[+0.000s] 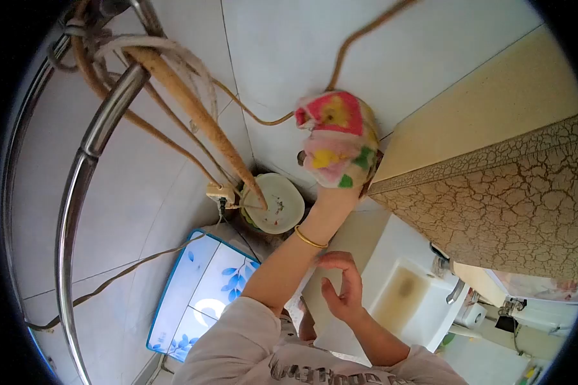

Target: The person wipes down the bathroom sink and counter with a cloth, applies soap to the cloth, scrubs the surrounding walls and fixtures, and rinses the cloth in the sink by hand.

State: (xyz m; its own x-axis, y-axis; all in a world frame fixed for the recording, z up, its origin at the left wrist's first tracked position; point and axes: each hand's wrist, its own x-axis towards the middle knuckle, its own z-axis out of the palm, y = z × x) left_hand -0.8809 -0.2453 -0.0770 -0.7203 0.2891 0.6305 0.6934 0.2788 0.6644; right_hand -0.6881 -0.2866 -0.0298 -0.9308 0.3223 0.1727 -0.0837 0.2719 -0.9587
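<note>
My left hand point(339, 183), with a gold bracelet on its forearm, reaches up to the tiled wall beside the brown cabinet. A patterned pink, white and yellow cloth point(340, 141) covers the hand, and its fingers are hidden under the fabric. A brown cord point(359, 38) runs up the wall from behind the cloth. Lower down, my right hand point(345, 292) hangs in front of the sink with bent fingers and the thumb apart, nothing in it.
A cabinet point(494, 192) with a crackle-patterned side juts in at right, above a white sink point(385, 256) holding brownish water. At left are a curved metal rail point(77, 192), hanging cords and a power socket point(220, 194). A pale bowl point(282, 205) and blue-flowered panel point(205, 289) sit below.
</note>
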